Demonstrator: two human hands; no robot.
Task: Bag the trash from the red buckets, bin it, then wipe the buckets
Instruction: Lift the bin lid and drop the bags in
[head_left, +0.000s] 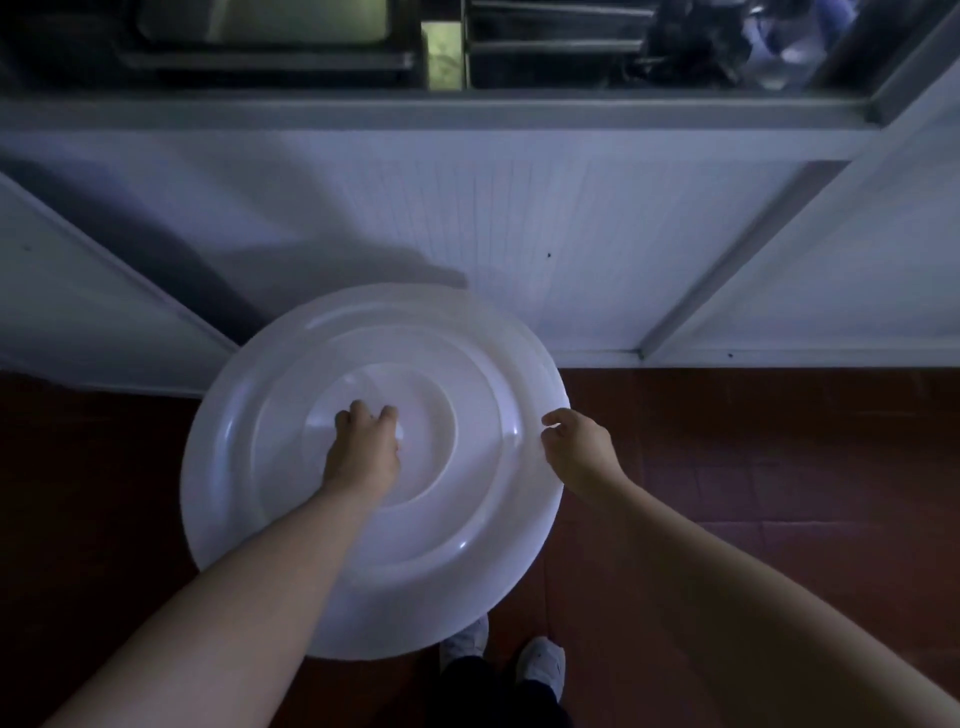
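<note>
No writing shows. The round white ridged lid (374, 467) is gripped at its centre by the left hand (363, 452); the right hand (576, 452) pinches its right rim.

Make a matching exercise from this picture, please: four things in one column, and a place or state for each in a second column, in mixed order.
Things:
1. left hand
2. right hand
3. white lid
4. white shoes

Places or states:
A. at the lid's right rim
B. on the reddish tiled floor, at the bottom of the view
C. grips the knob at the lid's centre
D. round, with raised rings, under both hands

Pairs: 1-C, 2-A, 3-D, 4-B
</note>
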